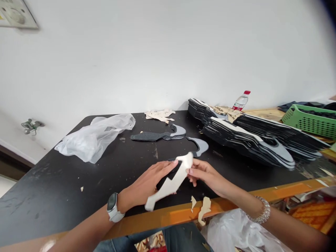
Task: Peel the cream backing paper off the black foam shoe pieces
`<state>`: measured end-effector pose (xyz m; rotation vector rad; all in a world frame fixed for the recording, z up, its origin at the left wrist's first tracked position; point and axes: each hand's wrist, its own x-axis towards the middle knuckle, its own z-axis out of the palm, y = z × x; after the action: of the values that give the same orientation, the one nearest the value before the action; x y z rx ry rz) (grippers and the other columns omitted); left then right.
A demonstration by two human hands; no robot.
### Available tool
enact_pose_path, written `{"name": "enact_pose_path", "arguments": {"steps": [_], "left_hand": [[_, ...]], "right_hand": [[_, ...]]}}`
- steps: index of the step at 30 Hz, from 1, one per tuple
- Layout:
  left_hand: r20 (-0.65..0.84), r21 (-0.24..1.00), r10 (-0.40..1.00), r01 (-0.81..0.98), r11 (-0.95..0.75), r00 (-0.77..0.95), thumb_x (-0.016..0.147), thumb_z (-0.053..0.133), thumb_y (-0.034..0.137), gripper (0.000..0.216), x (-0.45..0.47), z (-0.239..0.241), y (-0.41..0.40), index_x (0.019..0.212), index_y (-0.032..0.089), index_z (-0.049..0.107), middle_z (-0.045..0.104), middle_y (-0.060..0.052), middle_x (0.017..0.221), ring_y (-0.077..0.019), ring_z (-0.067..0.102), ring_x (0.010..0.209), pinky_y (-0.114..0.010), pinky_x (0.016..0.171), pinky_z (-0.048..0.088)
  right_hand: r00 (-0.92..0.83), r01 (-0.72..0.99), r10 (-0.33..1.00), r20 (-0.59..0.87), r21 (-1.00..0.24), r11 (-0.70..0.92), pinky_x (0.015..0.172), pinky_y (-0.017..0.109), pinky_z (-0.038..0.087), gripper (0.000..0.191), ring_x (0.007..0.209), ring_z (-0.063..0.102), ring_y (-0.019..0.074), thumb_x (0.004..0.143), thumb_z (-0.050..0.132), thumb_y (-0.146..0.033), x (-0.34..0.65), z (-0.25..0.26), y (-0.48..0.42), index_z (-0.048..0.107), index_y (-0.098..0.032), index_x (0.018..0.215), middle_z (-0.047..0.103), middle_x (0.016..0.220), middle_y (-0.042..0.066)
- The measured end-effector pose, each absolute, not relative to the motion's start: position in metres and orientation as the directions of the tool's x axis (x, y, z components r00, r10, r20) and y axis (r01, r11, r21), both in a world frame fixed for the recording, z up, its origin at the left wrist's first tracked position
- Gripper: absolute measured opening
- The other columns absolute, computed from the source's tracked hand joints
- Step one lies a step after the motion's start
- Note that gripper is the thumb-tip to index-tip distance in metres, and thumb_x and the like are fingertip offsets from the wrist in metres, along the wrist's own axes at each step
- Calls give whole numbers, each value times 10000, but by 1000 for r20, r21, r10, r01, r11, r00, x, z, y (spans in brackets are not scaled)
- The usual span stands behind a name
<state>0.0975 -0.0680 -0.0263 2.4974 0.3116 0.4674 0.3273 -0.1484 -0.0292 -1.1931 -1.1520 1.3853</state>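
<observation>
A white, curved, flat cut piece [173, 185] is held up at a tilt over the front of the black table. My right hand [204, 174] pinches its upper right end between thumb and fingers. My left hand [149, 176] has its thumb at the upper edge, with fingers partly hidden behind the piece. Just beyond lies a grey and black shaped piece [201, 146], partly covered by the white one. Farther back, a small stack of similar dark pieces with grey hooked ends [178, 132] rests on the table.
Large stacks of black and grey pieces [246, 145] spread across the right side. A clear plastic bag [97, 136] lies left. Cream scraps [159, 114] sit at the back, others [204, 209] at the front edge. A bottle [240, 101] and green basket [309, 120] stand at right.
</observation>
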Motion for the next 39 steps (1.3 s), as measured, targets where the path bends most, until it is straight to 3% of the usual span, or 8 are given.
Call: {"name": "enact_pose_path", "arguments": {"steps": [4, 8, 12, 16, 21, 26, 32, 39], "left_hand": [[308, 589, 392, 150, -794, 867, 945, 450, 219, 691, 98, -29, -63, 1505, 327, 60, 423, -37, 1452, -193, 391, 1336, -360, 1105, 349], [231, 480, 495, 344, -807, 838, 948, 448, 320, 581, 102, -41, -54, 1484, 253, 234, 347, -58, 1503, -241, 307, 1391, -437, 1144, 282], [144, 416, 453, 361, -834, 880, 957, 437, 364, 445, 104, -45, -52, 1378, 221, 435, 398, -59, 1475, -252, 283, 1403, -469, 1165, 226], [162, 543, 460, 310, -780, 873, 903, 507, 272, 445, 103, -34, -62, 1342, 224, 448, 445, -92, 1404, -252, 433, 1296, -413, 1084, 375], [181, 748, 524, 229, -623, 833, 840, 518, 154, 610, 102, -28, -68, 1408, 249, 315, 402, -100, 1370, -230, 460, 1239, -380, 1055, 405], [127, 874, 551, 170, -456, 824, 821, 554, 158, 671, 103, -36, -65, 1421, 270, 275, 411, -90, 1352, -222, 417, 1286, -455, 1118, 321], [-16, 967, 539, 150, -206, 842, 805, 631, 224, 746, 100, -44, -54, 1437, 257, 236, 355, -136, 1438, -251, 472, 1244, -474, 1056, 371], [-175, 984, 573, 154, 84, 800, 767, 600, 112, 662, 104, -42, -45, 1378, 159, 347, 536, -147, 1235, -169, 594, 991, -341, 894, 447]], "right_hand": [[133, -134, 981, -142, -983, -124, 495, 208, 470, 250, 563, 539, 95, 737, 731, -384, 351, -31, -156, 647, -158, 804, 570, 621, -15], [279, -132, 956, -88, -990, -53, 531, 259, 510, 250, 652, 601, 146, 741, 721, -349, 368, -32, -169, 681, -184, 926, 662, 746, 28], [407, -71, 910, 77, -991, 115, 835, 350, 533, 324, 1049, 620, 227, 779, 643, -285, 374, -26, -182, 663, -235, 1099, 685, 1135, 72], [501, 44, 818, 282, -953, 301, 981, 424, 467, 382, 1024, 640, 235, 763, 617, -237, 380, -10, -197, 632, -258, 1144, 699, 1059, 56], [346, 162, 859, 377, -926, 342, 866, 433, 542, 406, 665, 603, 178, 750, 678, -365, 375, 15, -219, 592, -329, 1146, 596, 793, 1], [287, 492, 908, 306, -860, 134, 589, 284, 524, 483, 660, 556, 175, 721, 730, -395, 360, 21, -224, 492, -319, 1135, 588, 829, 33], [-160, 708, 959, 236, -649, 278, 787, 338, 481, 145, 964, 589, 221, 953, 373, -331, 356, 15, -183, 472, -248, 1019, 617, 1058, 88], [-374, 766, 925, 72, -537, 352, 620, 253, 423, 107, 673, 557, 131, 881, 464, -191, 321, 12, -127, 470, -225, 982, 611, 840, 4]]}}
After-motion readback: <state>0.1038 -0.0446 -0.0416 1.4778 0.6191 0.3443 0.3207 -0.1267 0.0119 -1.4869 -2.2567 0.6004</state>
